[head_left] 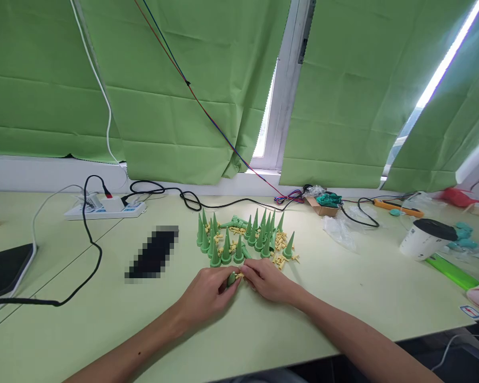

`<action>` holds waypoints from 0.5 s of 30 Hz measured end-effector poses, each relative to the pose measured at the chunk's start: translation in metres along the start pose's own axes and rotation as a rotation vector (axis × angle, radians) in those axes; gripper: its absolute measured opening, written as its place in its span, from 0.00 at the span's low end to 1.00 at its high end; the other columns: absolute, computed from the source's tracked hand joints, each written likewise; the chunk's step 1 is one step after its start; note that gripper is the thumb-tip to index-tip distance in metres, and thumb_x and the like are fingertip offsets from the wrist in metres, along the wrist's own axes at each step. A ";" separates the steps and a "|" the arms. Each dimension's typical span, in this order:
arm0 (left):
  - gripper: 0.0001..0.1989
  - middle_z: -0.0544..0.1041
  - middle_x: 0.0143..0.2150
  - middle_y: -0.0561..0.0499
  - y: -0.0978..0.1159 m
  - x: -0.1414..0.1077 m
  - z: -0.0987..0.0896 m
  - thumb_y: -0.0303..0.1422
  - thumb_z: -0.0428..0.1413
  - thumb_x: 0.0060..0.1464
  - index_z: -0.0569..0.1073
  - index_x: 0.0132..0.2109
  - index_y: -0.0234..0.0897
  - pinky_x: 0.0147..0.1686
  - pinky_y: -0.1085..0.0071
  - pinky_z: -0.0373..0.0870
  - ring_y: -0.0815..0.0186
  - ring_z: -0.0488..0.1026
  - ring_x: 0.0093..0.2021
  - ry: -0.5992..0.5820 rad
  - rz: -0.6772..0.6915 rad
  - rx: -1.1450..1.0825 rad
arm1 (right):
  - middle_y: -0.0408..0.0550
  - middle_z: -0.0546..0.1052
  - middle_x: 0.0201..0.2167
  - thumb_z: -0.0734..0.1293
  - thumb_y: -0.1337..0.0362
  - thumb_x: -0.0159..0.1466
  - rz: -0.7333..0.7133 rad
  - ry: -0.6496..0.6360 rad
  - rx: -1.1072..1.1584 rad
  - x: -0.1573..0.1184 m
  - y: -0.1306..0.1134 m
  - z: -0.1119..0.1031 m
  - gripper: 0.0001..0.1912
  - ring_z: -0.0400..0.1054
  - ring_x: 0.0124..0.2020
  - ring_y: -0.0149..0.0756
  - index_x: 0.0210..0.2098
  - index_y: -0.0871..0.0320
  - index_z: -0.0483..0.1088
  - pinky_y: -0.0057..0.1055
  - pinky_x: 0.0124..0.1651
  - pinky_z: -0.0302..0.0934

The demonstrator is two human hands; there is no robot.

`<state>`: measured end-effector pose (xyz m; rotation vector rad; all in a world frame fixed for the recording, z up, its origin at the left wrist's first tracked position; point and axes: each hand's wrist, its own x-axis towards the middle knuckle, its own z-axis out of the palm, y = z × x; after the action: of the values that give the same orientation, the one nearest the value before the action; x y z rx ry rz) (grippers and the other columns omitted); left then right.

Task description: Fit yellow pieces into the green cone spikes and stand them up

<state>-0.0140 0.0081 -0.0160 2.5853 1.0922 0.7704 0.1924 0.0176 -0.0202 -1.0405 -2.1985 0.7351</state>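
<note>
Green piece (231,279), one, at lower centre of the frame, clamped between thumb and fingers of the left hand (220,286). Small yellow piece (239,276), one, just beside it. Right hand (259,275), one, fingertips at the yellow piece; whether they grip it, cannot tell. Green cones (225,251), more than a dozen, upright, centre of frame; overlap bars an exact count. Loose yellow pieces (280,240), many, uncountable, heaped among the cones. Dark pixelated object (154,252), one, left of centre. Power strip (104,211), one, left. Cardboard box (323,209), one, right of centre. White container with black lid (417,242), one, right.
</note>
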 end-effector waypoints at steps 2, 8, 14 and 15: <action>0.12 0.74 0.24 0.55 0.000 0.000 0.000 0.35 0.49 0.65 0.76 0.41 0.37 0.27 0.73 0.61 0.69 0.67 0.22 0.000 -0.001 0.001 | 0.38 0.64 0.20 0.53 0.58 0.74 0.006 0.008 -0.002 0.000 0.000 0.000 0.21 0.56 0.22 0.30 0.25 0.56 0.56 0.29 0.30 0.49; 0.11 0.73 0.23 0.56 -0.002 0.002 0.000 0.34 0.49 0.64 0.76 0.41 0.38 0.27 0.73 0.60 0.68 0.66 0.22 0.026 -0.037 0.020 | 0.37 0.68 0.23 0.55 0.58 0.74 0.018 0.023 0.108 -0.001 -0.004 -0.001 0.11 0.61 0.25 0.30 0.36 0.54 0.60 0.27 0.32 0.54; 0.10 0.73 0.23 0.56 -0.003 0.001 0.001 0.34 0.50 0.64 0.75 0.40 0.39 0.26 0.73 0.59 0.69 0.66 0.22 0.043 -0.044 0.026 | 0.38 0.68 0.24 0.54 0.61 0.74 -0.022 -0.002 0.113 -0.001 -0.003 -0.001 0.10 0.62 0.26 0.30 0.37 0.54 0.60 0.27 0.33 0.54; 0.10 0.73 0.23 0.56 -0.003 0.001 0.001 0.35 0.50 0.65 0.75 0.40 0.39 0.26 0.73 0.59 0.69 0.66 0.22 0.041 -0.038 0.030 | 0.37 0.68 0.24 0.54 0.61 0.74 -0.020 -0.003 0.107 -0.001 -0.003 -0.001 0.10 0.61 0.26 0.30 0.37 0.54 0.60 0.27 0.33 0.54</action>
<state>-0.0148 0.0110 -0.0177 2.5763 1.1706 0.8069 0.1922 0.0153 -0.0180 -0.9637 -2.1438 0.8356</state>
